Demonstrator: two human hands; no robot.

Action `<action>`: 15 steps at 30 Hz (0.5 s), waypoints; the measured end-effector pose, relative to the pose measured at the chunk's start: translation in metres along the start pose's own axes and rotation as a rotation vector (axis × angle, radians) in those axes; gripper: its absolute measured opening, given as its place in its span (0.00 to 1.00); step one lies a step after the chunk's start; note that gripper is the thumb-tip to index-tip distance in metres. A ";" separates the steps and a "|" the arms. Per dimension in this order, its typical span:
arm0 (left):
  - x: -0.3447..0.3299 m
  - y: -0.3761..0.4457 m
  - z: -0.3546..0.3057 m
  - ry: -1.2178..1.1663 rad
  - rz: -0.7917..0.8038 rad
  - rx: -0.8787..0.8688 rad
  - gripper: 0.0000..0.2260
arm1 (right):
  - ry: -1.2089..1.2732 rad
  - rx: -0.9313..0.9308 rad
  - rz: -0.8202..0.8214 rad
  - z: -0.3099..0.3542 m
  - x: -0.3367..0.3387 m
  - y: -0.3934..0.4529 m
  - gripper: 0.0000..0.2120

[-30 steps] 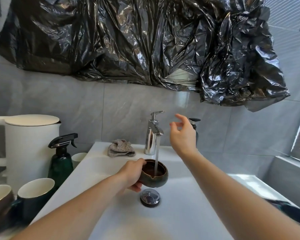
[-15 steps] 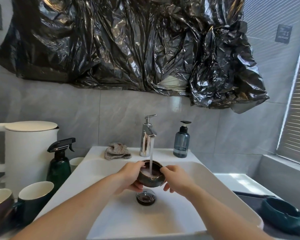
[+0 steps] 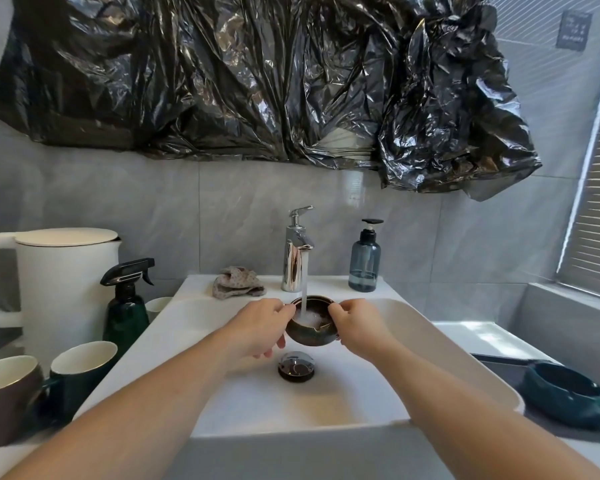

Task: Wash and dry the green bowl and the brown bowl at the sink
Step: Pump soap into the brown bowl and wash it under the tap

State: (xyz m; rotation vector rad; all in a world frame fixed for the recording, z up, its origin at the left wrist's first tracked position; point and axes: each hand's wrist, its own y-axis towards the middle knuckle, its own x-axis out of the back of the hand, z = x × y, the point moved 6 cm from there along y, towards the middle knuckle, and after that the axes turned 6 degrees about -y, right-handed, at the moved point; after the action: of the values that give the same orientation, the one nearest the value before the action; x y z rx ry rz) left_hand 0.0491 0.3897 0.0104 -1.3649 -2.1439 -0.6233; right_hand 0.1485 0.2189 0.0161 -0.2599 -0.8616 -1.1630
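My left hand (image 3: pixel 262 327) and right hand (image 3: pixel 355 323) each pinch a side of the brown bowl (image 3: pixel 311 327), holding it over the sink (image 3: pixel 430 341) drain under the tap (image 3: pixel 297 249), whose stream froths inside it. I judge this the rinsing step; next I should tip the water out and rub the inside. The green bowl (image 3: pixel 565 396) waits on the counter to my right, the cloth (image 3: pixel 238 283) behind the basin.

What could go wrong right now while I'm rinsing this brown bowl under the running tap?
Water from the faucet is foaming in the brown bowl; it may overflow and splash beyond the sink. Only the left hand and right hand pinch its wet rim, so it could slip and strike the basin or the drain stopper.
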 end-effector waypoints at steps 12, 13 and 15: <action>0.007 0.002 0.000 0.136 -0.128 -0.054 0.16 | -0.120 0.098 0.056 0.008 -0.009 -0.001 0.18; 0.007 0.002 0.001 0.129 -0.132 -0.052 0.17 | -0.127 0.095 0.067 0.008 -0.009 -0.001 0.18; 0.006 0.003 0.003 0.130 -0.137 -0.047 0.17 | -0.143 0.087 0.098 0.007 -0.010 -0.001 0.18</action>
State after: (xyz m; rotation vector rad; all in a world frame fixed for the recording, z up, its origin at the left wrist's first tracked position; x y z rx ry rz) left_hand 0.0494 0.3967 0.0127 -1.1738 -2.1423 -0.7987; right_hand 0.1429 0.2297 0.0130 -0.3133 -1.0117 -1.0216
